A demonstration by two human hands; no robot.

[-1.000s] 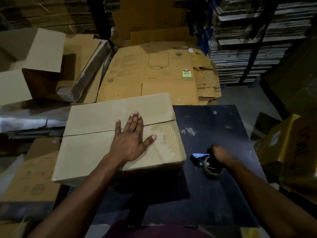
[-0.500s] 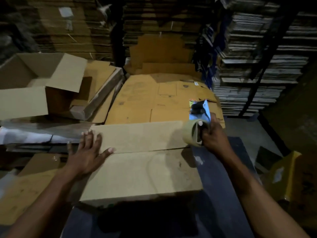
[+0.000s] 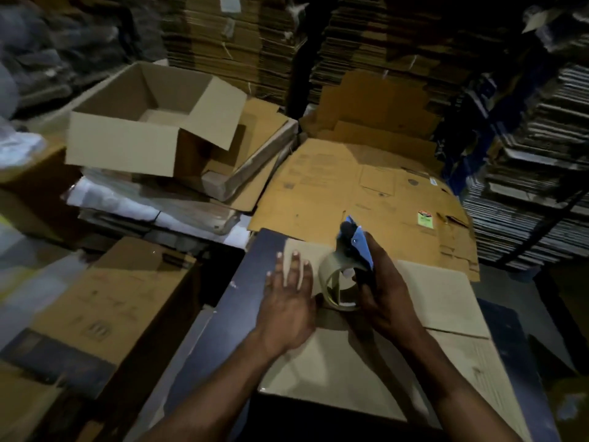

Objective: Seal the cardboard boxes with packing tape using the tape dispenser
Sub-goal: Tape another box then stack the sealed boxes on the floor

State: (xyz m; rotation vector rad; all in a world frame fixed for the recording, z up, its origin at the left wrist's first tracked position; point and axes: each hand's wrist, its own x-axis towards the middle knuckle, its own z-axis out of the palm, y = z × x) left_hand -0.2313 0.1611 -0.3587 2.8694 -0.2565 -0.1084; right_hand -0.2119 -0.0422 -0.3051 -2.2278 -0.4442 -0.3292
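— What's under my fingers?
— A plain brown cardboard box, flaps folded shut, lying flat on the dark tabletop.
— And the tape dispenser?
— Blue, with a roll of clear-tan tape, held upright at the box's left end, over the flap seam.

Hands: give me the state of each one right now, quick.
Left hand: open, fingers straight, flat on the closed box.
Right hand: closed around the tape dispenser, held at the box's seam.
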